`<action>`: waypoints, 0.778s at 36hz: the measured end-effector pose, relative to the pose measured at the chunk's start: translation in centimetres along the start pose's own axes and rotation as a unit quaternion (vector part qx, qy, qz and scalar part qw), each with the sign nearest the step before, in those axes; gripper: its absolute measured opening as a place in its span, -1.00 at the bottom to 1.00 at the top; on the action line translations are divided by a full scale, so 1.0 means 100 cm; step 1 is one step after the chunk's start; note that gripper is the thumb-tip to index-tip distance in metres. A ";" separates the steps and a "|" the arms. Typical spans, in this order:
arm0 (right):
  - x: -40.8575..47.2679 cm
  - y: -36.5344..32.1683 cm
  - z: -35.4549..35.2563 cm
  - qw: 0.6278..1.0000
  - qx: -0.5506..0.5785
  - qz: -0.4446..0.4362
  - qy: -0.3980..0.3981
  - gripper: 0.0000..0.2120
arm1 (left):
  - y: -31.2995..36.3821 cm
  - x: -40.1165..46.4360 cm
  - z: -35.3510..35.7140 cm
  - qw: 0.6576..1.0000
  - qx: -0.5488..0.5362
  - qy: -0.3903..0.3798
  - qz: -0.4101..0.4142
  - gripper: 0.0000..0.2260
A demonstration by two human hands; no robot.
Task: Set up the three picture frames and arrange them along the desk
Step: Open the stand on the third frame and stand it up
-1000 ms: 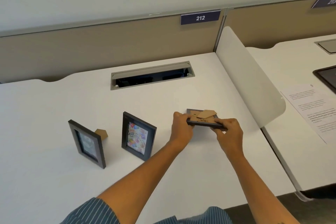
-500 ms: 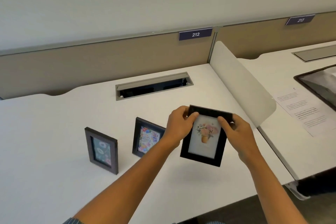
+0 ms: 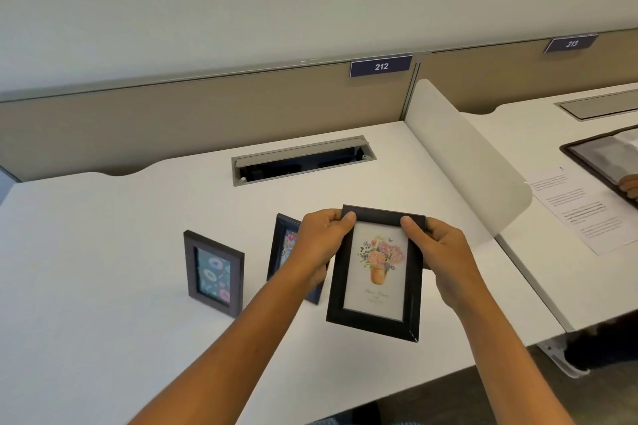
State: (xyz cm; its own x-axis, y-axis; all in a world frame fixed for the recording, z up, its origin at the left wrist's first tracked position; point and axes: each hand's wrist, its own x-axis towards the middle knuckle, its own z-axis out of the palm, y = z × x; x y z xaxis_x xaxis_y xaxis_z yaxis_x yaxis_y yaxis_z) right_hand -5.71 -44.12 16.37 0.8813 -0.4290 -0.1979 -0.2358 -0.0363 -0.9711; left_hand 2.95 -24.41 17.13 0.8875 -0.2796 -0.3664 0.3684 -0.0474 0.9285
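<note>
I hold a black picture frame with a flower-vase print upright in the air above the white desk, its face towards me. My left hand grips its upper left edge and my right hand its upper right edge, thumbs on the front. A grey frame with a teal floral print stands upright at the left. A dark frame with a colourful print stands in the middle, partly hidden behind my left hand and forearm.
A cable slot is cut into the desk at the back. A white divider panel bounds the desk on the right. Beyond it lie a printed sheet and a dark tray on the neighbouring desk, with another person's fingers at the edge.
The third frame was held flat with its cardboard back up; I have turned it over and raised it upright so its picture faces me. The camera view has shifted.
</note>
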 end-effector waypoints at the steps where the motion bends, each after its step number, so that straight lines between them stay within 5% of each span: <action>1: -0.001 0.000 0.002 1.000 -0.001 -0.001 -0.004 -0.76 | 0.000 -0.002 -0.003 1.000 0.001 0.003 -0.001 -0.85; 12: -0.011 -0.006 0.020 0.999 -0.028 0.008 -0.031 -0.71 | 0.003 -0.016 -0.024 0.999 0.001 0.007 0.043 -0.82; 18: -0.020 -0.010 0.028 0.995 -0.038 0.059 -0.065 -0.43 | 0.002 -0.024 -0.029 0.997 -0.022 0.004 0.076 -0.88; 28: -0.036 -0.012 0.021 0.990 0.021 0.094 -0.103 -0.34 | 0.000 -0.036 -0.024 0.991 -0.044 -0.029 0.126 -0.84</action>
State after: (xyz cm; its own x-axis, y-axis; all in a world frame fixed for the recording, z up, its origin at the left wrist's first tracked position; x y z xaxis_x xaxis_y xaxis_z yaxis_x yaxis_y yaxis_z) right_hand -7.74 -40.66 17.92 0.8894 -0.2307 -0.3945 -0.3901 0.0667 -0.9184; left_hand 0.41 -21.09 18.36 0.9380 -0.3263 -0.1172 0.1623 0.1144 0.9801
